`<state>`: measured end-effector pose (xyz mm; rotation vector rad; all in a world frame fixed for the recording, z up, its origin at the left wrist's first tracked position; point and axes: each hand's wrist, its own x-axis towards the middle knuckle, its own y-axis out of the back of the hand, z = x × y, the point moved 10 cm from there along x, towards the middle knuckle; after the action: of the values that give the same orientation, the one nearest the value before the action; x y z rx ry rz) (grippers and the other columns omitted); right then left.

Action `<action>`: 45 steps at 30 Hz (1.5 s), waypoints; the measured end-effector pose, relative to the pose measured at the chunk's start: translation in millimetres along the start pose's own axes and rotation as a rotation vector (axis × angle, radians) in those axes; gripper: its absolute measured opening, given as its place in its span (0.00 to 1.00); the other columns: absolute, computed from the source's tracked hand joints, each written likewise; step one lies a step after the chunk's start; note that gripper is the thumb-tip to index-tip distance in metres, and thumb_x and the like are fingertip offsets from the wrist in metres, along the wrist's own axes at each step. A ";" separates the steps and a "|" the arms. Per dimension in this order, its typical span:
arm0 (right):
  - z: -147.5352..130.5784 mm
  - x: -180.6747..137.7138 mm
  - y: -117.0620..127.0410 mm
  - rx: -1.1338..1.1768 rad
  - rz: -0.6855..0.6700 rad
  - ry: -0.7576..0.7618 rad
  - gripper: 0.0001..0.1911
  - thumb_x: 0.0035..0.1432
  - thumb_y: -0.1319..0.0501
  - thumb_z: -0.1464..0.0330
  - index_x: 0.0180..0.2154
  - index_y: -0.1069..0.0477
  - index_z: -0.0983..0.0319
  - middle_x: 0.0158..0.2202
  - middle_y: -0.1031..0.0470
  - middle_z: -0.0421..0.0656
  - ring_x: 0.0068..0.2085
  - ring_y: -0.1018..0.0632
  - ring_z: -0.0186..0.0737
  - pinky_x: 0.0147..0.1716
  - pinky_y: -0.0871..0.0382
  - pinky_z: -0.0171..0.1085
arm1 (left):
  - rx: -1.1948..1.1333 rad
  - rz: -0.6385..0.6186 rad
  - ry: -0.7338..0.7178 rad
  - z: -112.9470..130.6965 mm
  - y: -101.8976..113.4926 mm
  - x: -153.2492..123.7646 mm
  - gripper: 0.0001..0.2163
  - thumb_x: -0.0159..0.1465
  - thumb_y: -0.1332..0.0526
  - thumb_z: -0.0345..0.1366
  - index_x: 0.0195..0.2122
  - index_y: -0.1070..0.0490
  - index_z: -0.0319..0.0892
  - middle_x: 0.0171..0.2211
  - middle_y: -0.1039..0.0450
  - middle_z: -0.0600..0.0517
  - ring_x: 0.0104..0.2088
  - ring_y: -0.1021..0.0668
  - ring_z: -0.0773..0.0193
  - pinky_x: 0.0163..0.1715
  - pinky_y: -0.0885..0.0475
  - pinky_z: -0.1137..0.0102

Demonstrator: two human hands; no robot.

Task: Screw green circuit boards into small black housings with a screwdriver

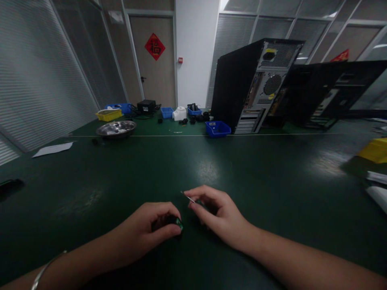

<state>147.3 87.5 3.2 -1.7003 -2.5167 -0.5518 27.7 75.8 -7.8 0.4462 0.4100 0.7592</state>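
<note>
My left hand (151,227) rests on the dark green table (256,173) with its fingers curled round a small dark part with a green edge (177,221). Just to its right, my right hand (216,211) pinches a thin metal tool or pin (188,197), whose tip points up and to the left. The two hands lie close together near the table's front edge. A thin bracelet (45,268) shows on my left wrist.
At the back stand a black computer tower (254,84) and a second opened case (329,92), with a blue bin (217,129) in front. Further left are a metal bowl (116,129), a yellow bin (109,115), small blue bins and black parts. A paper sheet (53,149) lies left; a yellow bin (375,150) right.
</note>
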 end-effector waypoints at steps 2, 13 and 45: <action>-1.9 -0.5 -0.2 0.000 -0.004 -0.001 0.13 0.64 0.40 0.69 0.50 0.27 0.60 0.35 0.26 0.41 0.28 0.28 0.32 0.26 0.33 0.32 | 0.114 -0.004 -0.030 6.2 0.1 -0.3 0.06 0.65 0.38 0.38 0.39 0.26 0.41 0.29 0.31 0.56 0.29 0.30 0.66 0.29 0.37 0.73; -3.6 -1.1 -1.3 -0.032 -0.013 0.004 0.13 0.65 0.40 0.69 0.51 0.27 0.60 0.30 0.29 0.39 0.27 0.29 0.32 0.25 0.33 0.31 | 0.459 0.066 -0.161 -0.8 2.4 0.3 0.20 0.65 0.40 0.49 0.22 0.33 0.40 0.20 0.37 0.57 0.21 0.34 0.69 0.21 0.45 0.74; -13.5 0.3 -3.5 -0.192 -0.007 0.030 0.15 0.63 0.40 0.71 0.51 0.31 0.61 0.37 0.25 0.42 0.35 0.24 0.37 0.35 0.30 0.35 | 0.217 0.541 -0.257 10.4 64.3 -19.3 0.07 0.66 0.39 0.38 0.40 0.23 0.45 0.36 0.22 0.51 0.37 0.22 0.59 0.38 0.29 0.69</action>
<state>142.0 82.3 15.0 -1.7277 -2.5216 -0.8386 -15.7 100.6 38.2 0.8679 0.1249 1.1681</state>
